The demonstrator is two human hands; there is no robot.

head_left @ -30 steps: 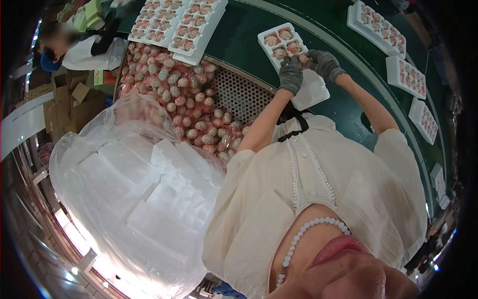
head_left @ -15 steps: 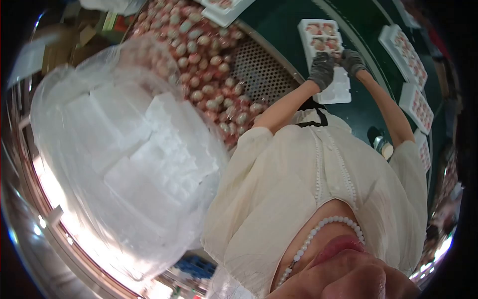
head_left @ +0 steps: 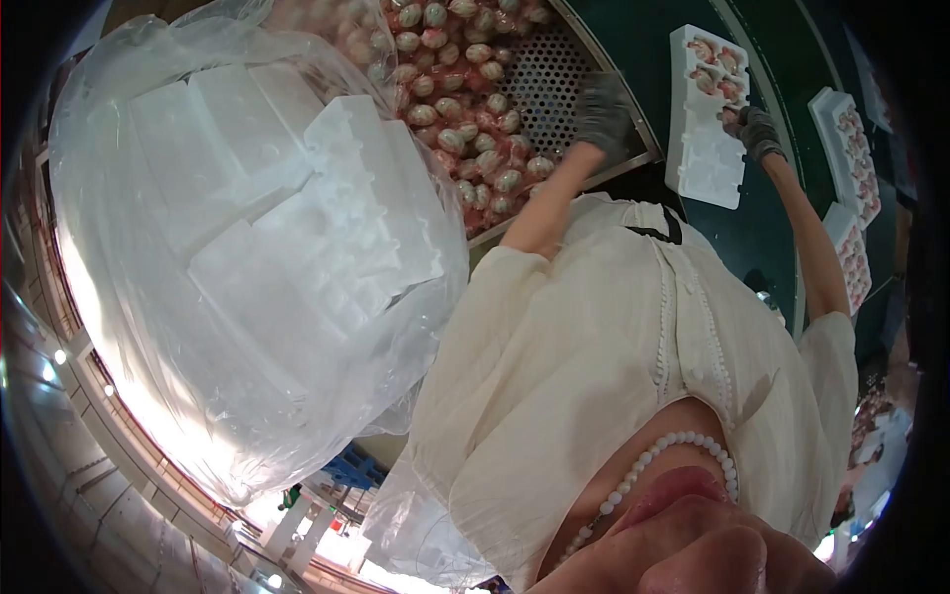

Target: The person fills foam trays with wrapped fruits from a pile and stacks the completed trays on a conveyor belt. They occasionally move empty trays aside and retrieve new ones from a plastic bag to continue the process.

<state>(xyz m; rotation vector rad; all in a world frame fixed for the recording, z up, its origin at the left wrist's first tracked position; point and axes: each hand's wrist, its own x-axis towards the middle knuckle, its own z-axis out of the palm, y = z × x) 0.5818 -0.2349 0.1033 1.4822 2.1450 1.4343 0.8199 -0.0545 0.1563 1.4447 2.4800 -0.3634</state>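
Observation:
My left hand [head_left: 601, 119], in a grey glove, reaches over the perforated metal bin [head_left: 539, 69] right beside the heap of pink and pale wrapped eggs [head_left: 455, 59]. It is blurred, so its grip is unclear. My right hand [head_left: 757, 131], also gloved, rests against the right edge of a white foam tray [head_left: 705, 163] on the dark green belt [head_left: 643, 40]. The tray's far pockets hold a few eggs; its near half shows bare pockets.
A big clear plastic bag of stacked white foam trays [head_left: 247, 228] fills the left side, close to my left arm. More filled trays [head_left: 849, 148] lie further right on the belt. My cream blouse [head_left: 614, 376] blocks the lower middle.
My left hand has left the tray and swung left to the egg bin. My right hand stays at the tray. My head has turned left, bringing the bag of trays into the middle.

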